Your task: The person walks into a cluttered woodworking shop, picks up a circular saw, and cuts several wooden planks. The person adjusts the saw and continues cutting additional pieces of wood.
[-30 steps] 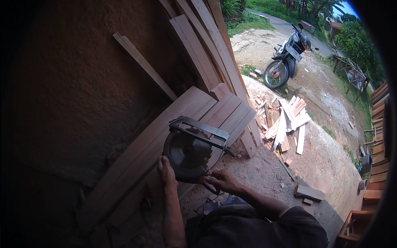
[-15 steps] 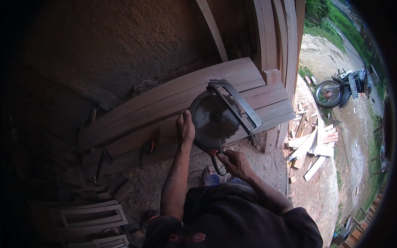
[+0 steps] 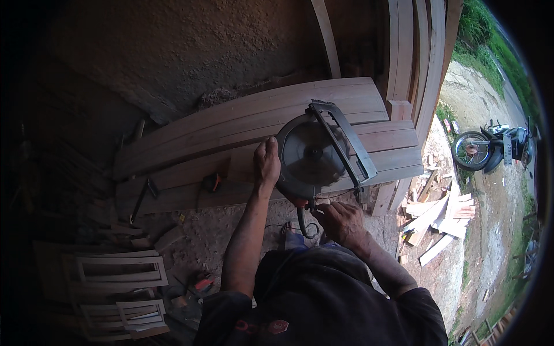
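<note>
A circular saw (image 3: 313, 152) is held up in front of me, blade side and base plate showing. My left hand (image 3: 267, 164) grips it at the left, by the blade guard; the part under its fingers is hidden. At the saw's lower end, my right hand (image 3: 341, 222) has its fingers closed on a small dark part beside the red and black handle. A black cord curves down from there. Beneath the saw lie several long wooden planks (image 3: 254, 115). On them rest a hammer (image 3: 144, 193) and a tape measure (image 3: 212, 182).
Upright boards (image 3: 400, 52) lean at the right of the rough wall (image 3: 167, 52). Offcuts (image 3: 441, 210) lie heaped outside, with a motorcycle (image 3: 490, 144) beyond. Wooden frames (image 3: 121, 268) are stacked at lower left. A red tool (image 3: 203, 282) sits on the floor nearby.
The view has shifted, so the wall, planks and motorcycle sit farther right in it. Both hands stay at the saw, held much as before, and the right fingers have moved slightly at its lower end.
</note>
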### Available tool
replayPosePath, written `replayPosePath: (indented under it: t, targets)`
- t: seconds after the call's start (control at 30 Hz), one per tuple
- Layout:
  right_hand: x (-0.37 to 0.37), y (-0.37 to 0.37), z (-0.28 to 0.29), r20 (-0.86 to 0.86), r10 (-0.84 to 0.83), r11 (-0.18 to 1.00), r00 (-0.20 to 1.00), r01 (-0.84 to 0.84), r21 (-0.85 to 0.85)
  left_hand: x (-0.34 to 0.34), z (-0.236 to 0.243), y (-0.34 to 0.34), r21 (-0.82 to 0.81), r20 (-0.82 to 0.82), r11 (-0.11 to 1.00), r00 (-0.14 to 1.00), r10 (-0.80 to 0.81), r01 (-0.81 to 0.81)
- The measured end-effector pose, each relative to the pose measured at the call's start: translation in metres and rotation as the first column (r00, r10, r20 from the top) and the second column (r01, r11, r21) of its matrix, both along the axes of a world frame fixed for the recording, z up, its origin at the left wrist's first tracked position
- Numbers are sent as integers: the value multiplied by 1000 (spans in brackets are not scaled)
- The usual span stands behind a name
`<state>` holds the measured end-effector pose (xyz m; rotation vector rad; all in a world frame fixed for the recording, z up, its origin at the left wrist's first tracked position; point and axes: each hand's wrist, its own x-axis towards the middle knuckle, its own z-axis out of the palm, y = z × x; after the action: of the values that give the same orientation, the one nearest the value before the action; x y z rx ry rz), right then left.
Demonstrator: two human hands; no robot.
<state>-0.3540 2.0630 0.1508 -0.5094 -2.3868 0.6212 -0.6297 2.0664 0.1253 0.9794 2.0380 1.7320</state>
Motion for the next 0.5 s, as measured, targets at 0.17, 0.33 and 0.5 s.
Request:
replayPosePath:
  t: [0.17,0.33,0.5]
  targets:
    - [9,7,-4,-24,-16,996,1000,18,89,-3,0,-3,-54,59,998,998,-36,40]
    - [2,-13,-17,-133,-204,769,970,75,-635,1,0,0,22,11,1000,1000,-3,2]
    - [-11,-19,-15,-59,-314,414,948,80,-907,2,1,0,17,-8,1000,1000,19,-19]
